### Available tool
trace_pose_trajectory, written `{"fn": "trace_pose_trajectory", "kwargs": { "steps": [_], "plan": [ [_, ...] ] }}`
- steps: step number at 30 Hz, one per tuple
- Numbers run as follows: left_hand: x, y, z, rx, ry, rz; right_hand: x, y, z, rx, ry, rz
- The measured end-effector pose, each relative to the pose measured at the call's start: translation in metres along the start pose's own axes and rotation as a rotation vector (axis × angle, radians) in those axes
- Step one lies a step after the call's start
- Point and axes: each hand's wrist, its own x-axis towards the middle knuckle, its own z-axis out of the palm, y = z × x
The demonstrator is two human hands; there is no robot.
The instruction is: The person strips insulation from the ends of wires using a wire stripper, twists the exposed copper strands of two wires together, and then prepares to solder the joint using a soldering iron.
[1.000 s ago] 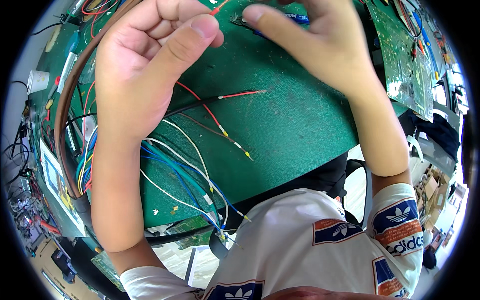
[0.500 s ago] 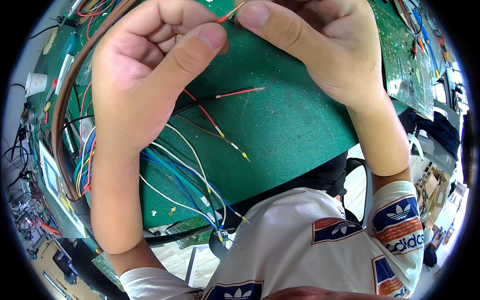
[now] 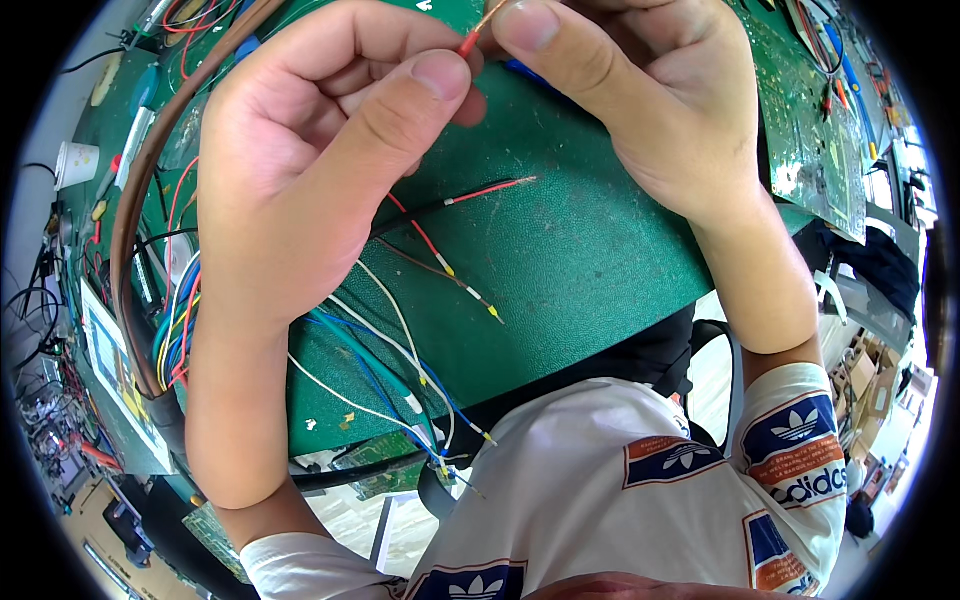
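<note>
A red wire [image 3: 469, 43] with a bare copper end is pinched between the thumb and fingers of my left hand [image 3: 340, 120], near the top of the view. My right hand [image 3: 640, 95] closes its thumb and fingers on the bare copper strands. Below the hands, a black-sleeved wire with a red stripped end [image 3: 490, 189] lies on the green mat [image 3: 570, 250]. Beside it rest another red wire [image 3: 425, 235] and a brown wire [image 3: 440, 271], both with white and yellow markers or ferrules. White, blue and green wires [image 3: 380, 370] run under my left wrist toward the table edge.
A thick brown cable [image 3: 125, 230] curves along the left side. A paper cup [image 3: 75, 165] and several tools stand at far left. Green circuit boards [image 3: 815, 130] lie at right. Part of a blue object [image 3: 535, 76] shows beneath my right thumb.
Both hands have shifted slightly right with the red wire, which tilts more steeply. The loose wires near my left wrist have moved a little right. A blue object now shows under my right thumb.
</note>
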Motion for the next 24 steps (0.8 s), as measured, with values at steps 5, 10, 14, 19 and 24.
{"fn": "trace_pose_trajectory", "kwargs": {
  "steps": [5,10,14,19,24],
  "plan": [
    [0.001,-0.001,0.001,-0.033,-0.002,0.027,0.0,0.013,0.002,0.118,0.004,-0.072],
    [0.0,-0.002,0.002,-0.038,0.003,0.026,0.0,0.014,0.002,0.14,-0.013,-0.096],
    [0.0,0.001,0.004,-0.054,0.008,0.027,0.0,0.013,0.002,0.128,-0.025,-0.09],
    [0.0,-0.001,0.004,-0.113,0.037,0.028,-0.001,0.01,0.002,0.116,-0.023,-0.034],
    [-0.002,-0.002,0.002,-0.139,0.035,0.037,-0.001,-0.009,-0.002,0.332,-0.107,0.168]
  ]
}}
